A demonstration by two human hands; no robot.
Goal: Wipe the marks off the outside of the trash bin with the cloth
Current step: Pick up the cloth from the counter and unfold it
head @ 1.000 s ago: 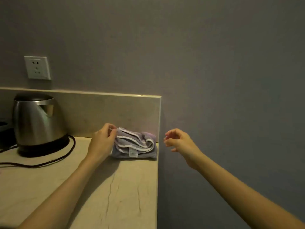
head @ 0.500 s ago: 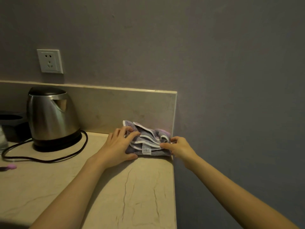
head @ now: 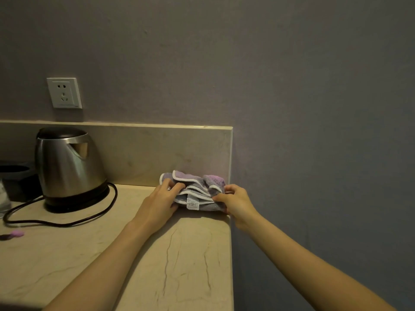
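Both hands have closed in on the cloth since a second ago: back then the right hand hung in the air off the counter edge and only the left touched the fabric; half a second ago both were on it, and now the grip is tighter.

Head view:
- folded cloth [head: 197,191], grey-purple with white piping and a small white label on its front fold, lies at the back right corner of the beige stone counter [head: 179,261], against the backsplash [head: 157,153].
- left hand [head: 160,204] grips the cloth's left end, fingers curled over the top folds, thumb at the front edge.
- right hand [head: 235,203] pinches the cloth's right end at the counter edge, fingertips curled onto the folds.
- cloth looks to be resting on the counter; can't tell if it's lifted at all.
- steel electric kettle [head: 67,167] on its black base stands well left of the cloth, its black cord [head: 74,222] looping across the counter in front.
- white wall socket [head: 64,93] above the kettle on the grey wall.
- small purple object [head: 16,233] at the left edge of the counter, too blurred to identify.
- dark container [head: 15,176] behind the kettle, partly hidden.
- trash bin not in view.
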